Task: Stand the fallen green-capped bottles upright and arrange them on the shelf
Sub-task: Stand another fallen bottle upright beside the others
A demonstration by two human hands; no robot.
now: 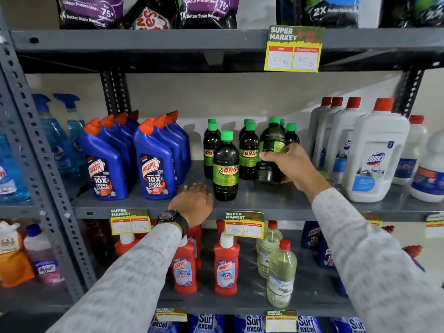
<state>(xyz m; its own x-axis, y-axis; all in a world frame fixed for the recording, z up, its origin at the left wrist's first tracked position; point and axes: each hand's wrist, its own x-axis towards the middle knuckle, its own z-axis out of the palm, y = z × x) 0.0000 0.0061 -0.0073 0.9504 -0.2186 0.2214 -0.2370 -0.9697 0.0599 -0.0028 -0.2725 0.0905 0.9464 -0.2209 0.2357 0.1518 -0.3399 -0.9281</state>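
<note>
The right grip (287, 164) is clamped round the middle of a dark green-capped bottle (272, 150), fingers wrapped across its green label, holding it tilted slightly with its base at or just above the grey shelf (264, 200); whether the base touches the shelf cannot be told. Just to the left of that grip stands a labelled green-capped bottle (248, 153), upright, with another behind it. Further left and nearer the shelf's front edge stands the front Sunny bottle (225, 167), also upright, and behind it to the left a pair of green-capped bottles (211, 147), one behind the other. Behind the right grip, a small green-capped bottle (291, 134) stands upright toward the back of the shelf.

The left grip (192, 203) lies flat, palm down, fingers apart and holding nothing, on the front of the shelf just to the left of the front Sunny bottle without clearly touching it. A dark wristwatch (171, 216) sits on that wrist above a pale patterned sleeve (134, 272).

To the left of the left grip stand two rows of blue Harpic bottles (153, 162) with orange caps. To the right of the right grip stand white Domex bottles (374, 152) with red caps. Below both grips, yellow price tags (243, 225) hang on the shelf edge
</note>
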